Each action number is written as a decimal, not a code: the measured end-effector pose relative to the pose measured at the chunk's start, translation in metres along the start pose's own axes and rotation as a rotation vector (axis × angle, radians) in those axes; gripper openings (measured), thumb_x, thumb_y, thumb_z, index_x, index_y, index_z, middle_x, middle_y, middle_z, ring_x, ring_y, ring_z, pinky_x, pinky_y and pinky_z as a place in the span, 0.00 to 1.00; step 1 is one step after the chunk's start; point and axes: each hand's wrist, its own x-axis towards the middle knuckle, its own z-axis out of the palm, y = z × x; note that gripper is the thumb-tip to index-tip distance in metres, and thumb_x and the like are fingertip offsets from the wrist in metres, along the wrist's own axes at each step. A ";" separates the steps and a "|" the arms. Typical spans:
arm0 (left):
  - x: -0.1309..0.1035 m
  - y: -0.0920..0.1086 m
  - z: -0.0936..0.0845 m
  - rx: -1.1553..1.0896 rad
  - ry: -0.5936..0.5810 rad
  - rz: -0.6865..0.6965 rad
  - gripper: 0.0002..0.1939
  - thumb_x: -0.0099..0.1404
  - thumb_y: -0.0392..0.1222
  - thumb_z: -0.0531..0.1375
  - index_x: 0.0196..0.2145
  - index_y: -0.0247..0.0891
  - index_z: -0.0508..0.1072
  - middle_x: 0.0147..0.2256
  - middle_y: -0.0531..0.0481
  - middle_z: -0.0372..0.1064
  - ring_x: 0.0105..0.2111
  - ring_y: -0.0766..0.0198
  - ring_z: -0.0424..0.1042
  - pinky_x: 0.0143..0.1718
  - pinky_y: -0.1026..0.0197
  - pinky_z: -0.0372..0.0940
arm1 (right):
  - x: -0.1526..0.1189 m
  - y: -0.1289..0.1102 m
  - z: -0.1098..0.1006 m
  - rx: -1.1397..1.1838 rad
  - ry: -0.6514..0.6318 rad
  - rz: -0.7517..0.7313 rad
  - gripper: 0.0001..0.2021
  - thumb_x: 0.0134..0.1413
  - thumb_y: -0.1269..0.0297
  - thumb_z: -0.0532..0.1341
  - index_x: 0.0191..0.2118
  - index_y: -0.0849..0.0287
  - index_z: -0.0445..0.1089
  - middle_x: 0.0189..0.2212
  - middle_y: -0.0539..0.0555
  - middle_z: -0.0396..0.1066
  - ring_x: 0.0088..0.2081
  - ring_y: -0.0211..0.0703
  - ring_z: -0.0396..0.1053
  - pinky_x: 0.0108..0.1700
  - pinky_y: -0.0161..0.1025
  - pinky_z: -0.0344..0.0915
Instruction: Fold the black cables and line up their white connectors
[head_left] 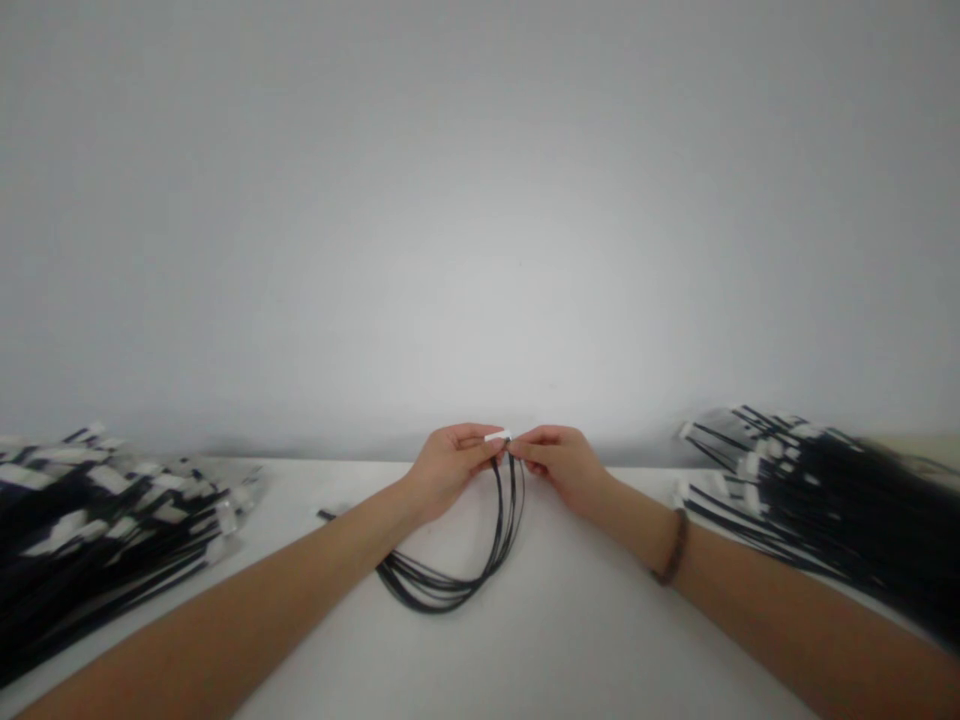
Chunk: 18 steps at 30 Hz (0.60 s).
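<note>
Left hand (450, 468) is clamped on a small white plug (496, 435), thumb and fingers pinched together; right hand (561, 462) has thumb and forefinger together on the black cable (427, 606) right where it meets the plug, exact contact partly hidden by the fingertips. Plug looks like hard smooth plastic, short flat block. Cable is several thin dark strands, matte, flexible, loosely bunched and fanning slightly apart. Plug and cable sit between both hands, centre of view, near the back edge of the surface. Plug's long axis runs roughly left to right, right end a touch higher; cannot tell which way its open face points. Strands leave it downward toward the person, then bend left in a wide U and pass behind the left forearm; a dark end shows on the forearm's far side, blurred. Dark bracelet (679, 548), looks beaded or braided, around the right wrist. Surface (600, 610) is white, flat, smooth. Left pile (112, 540): black cables with white ends, heaped, blurred. Right pile (847, 500): same kind, white ends mostly toward the middle. Wall (480, 220) behind is plain pale grey, brightest at centre, darker toward the corners.
</note>
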 end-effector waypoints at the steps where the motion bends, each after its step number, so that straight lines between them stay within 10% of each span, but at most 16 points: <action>1: 0.000 0.000 0.000 0.002 0.005 0.002 0.13 0.46 0.37 0.63 0.32 0.31 0.71 0.29 0.45 0.70 0.30 0.67 0.67 0.36 0.63 0.60 | 0.000 0.001 0.000 0.000 0.003 -0.012 0.08 0.30 0.66 0.64 0.20 0.65 0.67 0.13 0.48 0.61 0.17 0.29 0.54 0.21 0.32 0.49; 18: -0.001 0.006 0.002 -0.052 -0.089 -0.050 0.10 0.48 0.36 0.61 0.31 0.31 0.72 0.30 0.46 0.69 0.32 0.68 0.65 0.38 0.63 0.59 | -0.004 0.002 0.005 0.028 0.055 -0.101 0.09 0.31 0.64 0.64 0.21 0.66 0.67 0.15 0.49 0.62 0.18 0.30 0.55 0.21 0.32 0.50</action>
